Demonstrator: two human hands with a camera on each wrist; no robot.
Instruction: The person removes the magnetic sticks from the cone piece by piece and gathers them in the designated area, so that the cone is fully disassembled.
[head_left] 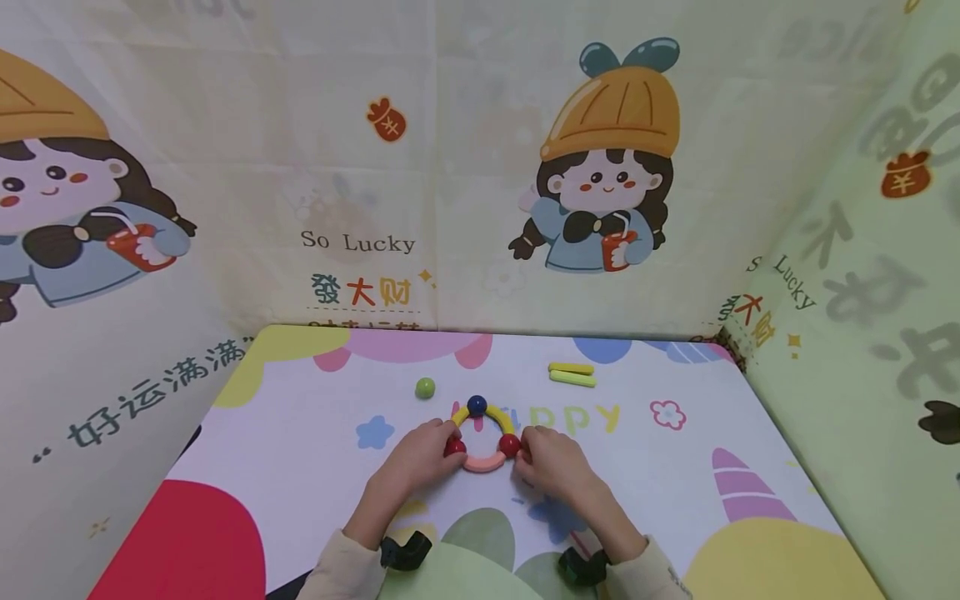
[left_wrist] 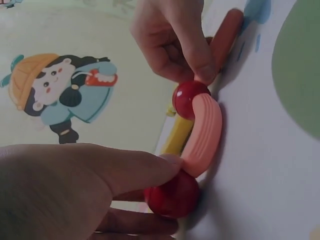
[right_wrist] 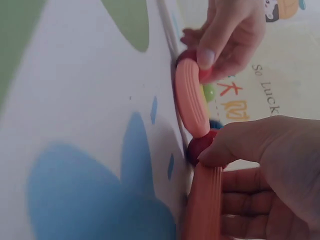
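A ring of toy pieces lies on the table: a pink curved rod [head_left: 483,462] at the front, yellow curved rods [head_left: 501,417] behind, a dark blue ball [head_left: 477,406] at the back and a red ball on each side. My left hand [head_left: 423,454] pinches the left red ball [left_wrist: 174,196] between thumb and fingers. With the right hand [head_left: 558,462] I pinch a straight salmon-coloured rod [right_wrist: 202,205], its end against the right red ball [right_wrist: 201,147]. In the head view that rod is hidden by the hand.
A green ball [head_left: 425,388] sits behind the ring to the left. Two straight rods, one yellow [head_left: 572,368] and one light green [head_left: 573,379], lie toward the back right. Printed cloth walls [head_left: 465,167] stand along the table's back and sides.
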